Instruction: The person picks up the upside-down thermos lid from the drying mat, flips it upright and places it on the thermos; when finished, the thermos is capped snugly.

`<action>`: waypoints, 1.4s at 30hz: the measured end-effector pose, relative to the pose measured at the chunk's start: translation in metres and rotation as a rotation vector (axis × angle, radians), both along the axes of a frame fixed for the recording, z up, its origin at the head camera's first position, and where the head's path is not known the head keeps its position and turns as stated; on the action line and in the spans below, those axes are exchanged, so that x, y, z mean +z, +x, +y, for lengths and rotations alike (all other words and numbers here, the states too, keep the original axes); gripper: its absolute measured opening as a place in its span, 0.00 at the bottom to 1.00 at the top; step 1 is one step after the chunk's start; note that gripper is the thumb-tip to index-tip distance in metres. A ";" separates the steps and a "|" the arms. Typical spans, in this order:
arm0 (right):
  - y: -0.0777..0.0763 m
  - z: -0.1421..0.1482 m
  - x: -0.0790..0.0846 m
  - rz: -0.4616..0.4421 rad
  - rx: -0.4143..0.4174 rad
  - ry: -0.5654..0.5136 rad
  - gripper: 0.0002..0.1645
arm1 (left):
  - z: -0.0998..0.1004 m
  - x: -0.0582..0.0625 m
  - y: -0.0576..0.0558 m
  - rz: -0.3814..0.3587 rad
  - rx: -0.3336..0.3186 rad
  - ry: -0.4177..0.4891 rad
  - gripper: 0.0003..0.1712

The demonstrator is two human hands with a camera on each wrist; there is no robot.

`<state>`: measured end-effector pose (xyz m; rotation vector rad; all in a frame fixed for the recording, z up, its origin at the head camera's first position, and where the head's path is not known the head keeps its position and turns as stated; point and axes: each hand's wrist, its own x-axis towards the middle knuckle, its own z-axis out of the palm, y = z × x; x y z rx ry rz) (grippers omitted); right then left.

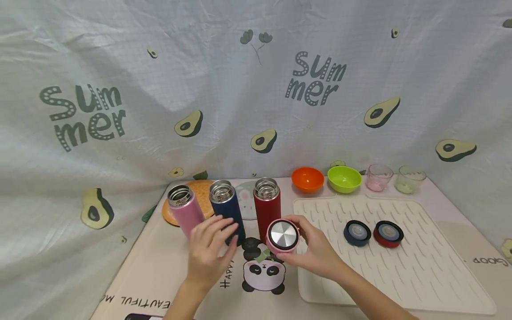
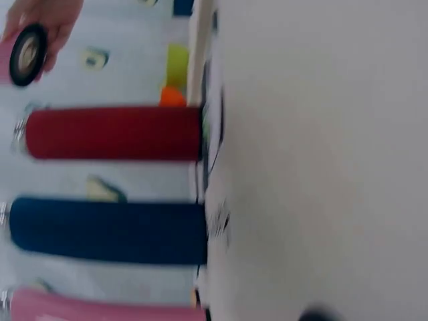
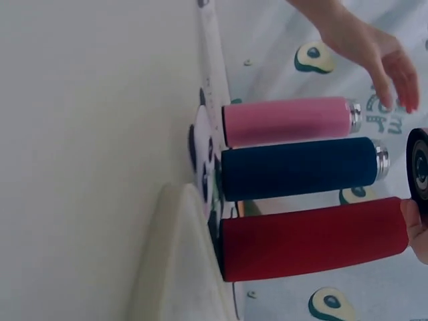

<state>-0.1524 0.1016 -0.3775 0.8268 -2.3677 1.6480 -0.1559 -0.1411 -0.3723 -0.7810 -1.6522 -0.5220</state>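
Note:
My right hand (image 1: 316,249) grips a pink bottle lid (image 1: 283,235) by its rim, with its silver disc toward the head camera. It is held above the table, in front of the red bottle (image 1: 266,209). My left hand (image 1: 210,251) hangs in the air with spread, slightly bent fingers, holding nothing. Behind it stand a blue bottle (image 1: 227,206) and a pink bottle (image 1: 186,213), partly covered by the hand in the head view. All three bottles are upright with bare metal necks. In the right wrist view the left hand (image 3: 374,57) is apart from the bottles.
A cream drying mat (image 1: 360,280) on the right bears a blue lid (image 1: 357,233) and a red lid (image 1: 388,234). Along the back stand an orange bowl (image 1: 307,179), a green bowl (image 1: 344,179), a pink glass (image 1: 378,177) and a greenish glass (image 1: 410,179). A round orange mat (image 1: 205,189) lies behind the bottles.

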 end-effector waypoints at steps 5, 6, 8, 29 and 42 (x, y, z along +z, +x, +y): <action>-0.010 -0.011 0.008 0.007 0.017 -0.020 0.43 | -0.044 0.005 -0.006 -0.014 0.134 0.168 0.16; -0.012 -0.015 0.010 0.022 0.026 -0.022 0.43 | -0.053 0.005 -0.008 -0.030 0.165 0.188 0.17; -0.016 -0.021 0.015 0.060 0.037 -0.019 0.44 | -0.069 0.003 -0.010 -0.081 0.206 0.231 0.18; -0.044 -0.120 0.053 0.253 0.255 0.019 0.41 | -0.120 -0.041 -0.056 -0.905 -0.143 0.894 0.27; -0.069 -0.183 0.073 0.223 0.247 0.077 0.42 | -0.107 -0.055 -0.071 -0.876 -0.307 0.939 0.17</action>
